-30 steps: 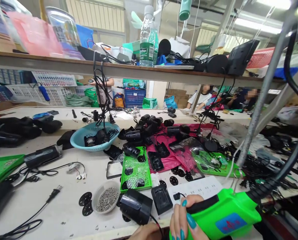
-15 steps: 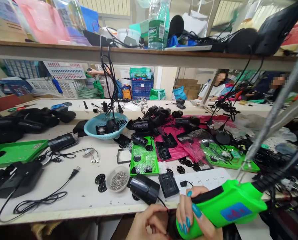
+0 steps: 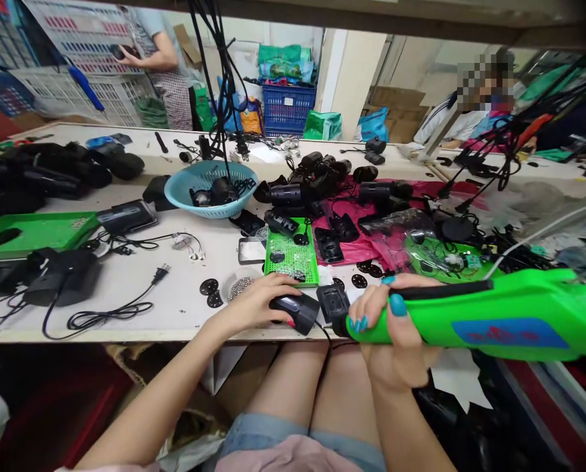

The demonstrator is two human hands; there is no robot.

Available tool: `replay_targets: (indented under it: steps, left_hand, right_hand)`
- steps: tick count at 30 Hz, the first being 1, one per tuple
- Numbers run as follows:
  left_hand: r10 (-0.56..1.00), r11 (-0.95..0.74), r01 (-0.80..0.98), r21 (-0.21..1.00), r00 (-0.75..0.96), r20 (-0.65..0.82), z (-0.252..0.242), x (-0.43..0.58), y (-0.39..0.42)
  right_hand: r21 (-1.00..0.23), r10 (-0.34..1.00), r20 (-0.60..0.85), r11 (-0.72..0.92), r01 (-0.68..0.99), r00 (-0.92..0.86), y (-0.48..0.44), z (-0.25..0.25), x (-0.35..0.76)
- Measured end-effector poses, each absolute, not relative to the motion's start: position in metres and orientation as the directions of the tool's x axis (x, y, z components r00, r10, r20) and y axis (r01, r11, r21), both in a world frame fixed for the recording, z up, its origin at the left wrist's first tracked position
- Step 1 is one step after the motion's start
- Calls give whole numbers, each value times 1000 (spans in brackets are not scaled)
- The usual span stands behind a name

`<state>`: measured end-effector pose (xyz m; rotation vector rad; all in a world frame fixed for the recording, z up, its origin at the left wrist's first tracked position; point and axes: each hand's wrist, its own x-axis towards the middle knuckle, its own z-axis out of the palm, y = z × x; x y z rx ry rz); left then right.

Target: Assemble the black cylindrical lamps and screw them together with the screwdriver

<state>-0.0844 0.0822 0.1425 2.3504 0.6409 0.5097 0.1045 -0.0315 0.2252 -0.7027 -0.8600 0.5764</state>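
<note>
My left hand (image 3: 256,305) reaches over the table's front edge, its fingers wrapped round a black cylindrical housing (image 3: 303,313) with a cord. In my right hand (image 3: 396,328) is a bright green electric screwdriver (image 3: 512,324), held nearly level, its black nose pointing left towards the housing. That nose lies close to a square black plastic base (image 3: 333,303), though I cannot tell whether they touch. Behind my left hand, a small bowl (image 3: 227,283) of metal screws is partly hidden. Black perforated discs (image 3: 209,286) lie left of the bowl.
A green perforated tray (image 3: 315,278) stands behind the housing. Further back are a blue basket (image 3: 175,193) with black parts, a pink plastic sheet (image 3: 354,248) and several black housings. Cables (image 3: 219,72) hang above the blue basket. A corded plug (image 3: 160,274) lies left. Co-workers are beyond the table.
My left hand has moved from below the table edge onto the black housing. The screwdriver is now more level, and the head view has tilted down.
</note>
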Motion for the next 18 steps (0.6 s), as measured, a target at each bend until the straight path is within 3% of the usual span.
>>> replay_targets:
  steps: [3,11,18]
  left_hand:
    - [498,-673,234,702,845,195,131,-74,90]
    - [615,-580,229,782,753,236,119,-75,83]
    - [608,-491,131,861,760,231,122,-76,78]
  right_hand:
    - [-735,690,505,658,-160,518,-14,225,90]
    - [-735,682,523,665,-135,511,5,220,74]
    - [-766,714,478,624,-154,512,6,220,70]
